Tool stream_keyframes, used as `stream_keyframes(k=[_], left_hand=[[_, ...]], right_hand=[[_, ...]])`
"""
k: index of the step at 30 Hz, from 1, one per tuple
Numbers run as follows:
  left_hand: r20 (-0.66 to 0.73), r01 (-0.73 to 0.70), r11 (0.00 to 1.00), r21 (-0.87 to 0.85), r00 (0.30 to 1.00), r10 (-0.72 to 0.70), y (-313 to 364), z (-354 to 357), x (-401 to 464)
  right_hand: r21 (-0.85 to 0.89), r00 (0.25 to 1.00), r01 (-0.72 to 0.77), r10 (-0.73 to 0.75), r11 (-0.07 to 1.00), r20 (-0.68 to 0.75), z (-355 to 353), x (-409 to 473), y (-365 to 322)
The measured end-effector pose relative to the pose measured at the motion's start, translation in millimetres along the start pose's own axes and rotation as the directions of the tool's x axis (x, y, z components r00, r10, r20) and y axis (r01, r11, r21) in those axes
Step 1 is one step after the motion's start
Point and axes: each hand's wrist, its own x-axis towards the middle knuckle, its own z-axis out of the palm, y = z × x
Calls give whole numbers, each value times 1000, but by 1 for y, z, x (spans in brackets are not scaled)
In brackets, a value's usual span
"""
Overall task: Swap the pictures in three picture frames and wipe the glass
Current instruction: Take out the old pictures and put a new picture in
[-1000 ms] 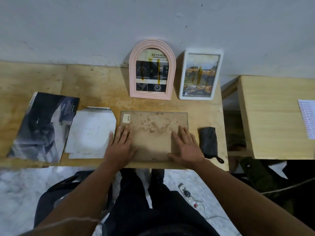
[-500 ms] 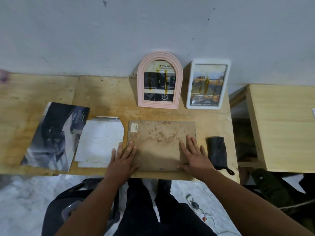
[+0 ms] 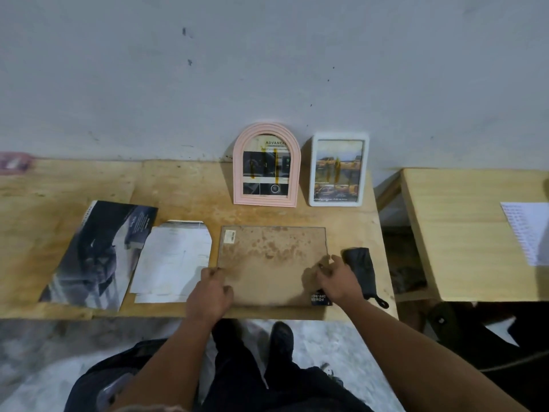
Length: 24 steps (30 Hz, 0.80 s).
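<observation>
pink object [image 3: 13, 162] blurred (cropped), sheet [image 3: 527, 231] unreadable

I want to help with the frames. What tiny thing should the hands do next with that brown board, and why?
Probably lift the brown backing board up by its side edges. The left hand curls at its left edge and the right hand at its right, and a dark printed picture corner peeks out beneath, so the board looks ready to come off.

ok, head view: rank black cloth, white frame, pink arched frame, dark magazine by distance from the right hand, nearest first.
From the right hand:
1. black cloth, just to its right
2. white frame, against the wall behind it
3. pink arched frame, left of the white one
4. dark magazine, far left
</observation>
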Motion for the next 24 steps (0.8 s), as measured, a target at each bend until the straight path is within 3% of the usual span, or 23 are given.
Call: stream_keyframes(k=[8,12,15,17,20,22,24], left_hand=[[29,124,962,-245,992,-121,3,-12,-6],[47,115,946,-304,993,-105,0,-37,3],[33,127,918,-376,992,-123,3,-66,18],[62,188,807,-560,981,-186,12,-92,27],[218,295,453,-841,952,-214,22,-127,31],[235,294,378,-878,952,-196,22,-138,36],[225,279,409,-869,958,-176,22,-137,41]], right_hand=[[393,997,-42,13,919,75,-10,-4,10],[552,996,1,-50,834,73,-24,-3,3],[714,995,-99,72,693,68,-40,1,-11],[756,987,-162,111,634,119,-57,5,-19],[781,965,-240,52,576,258,-79,16,-23],[758,942,-270,0,594,335,-90,20,-27],[717,936,-251,-26,650,352,-94,23,-30]])
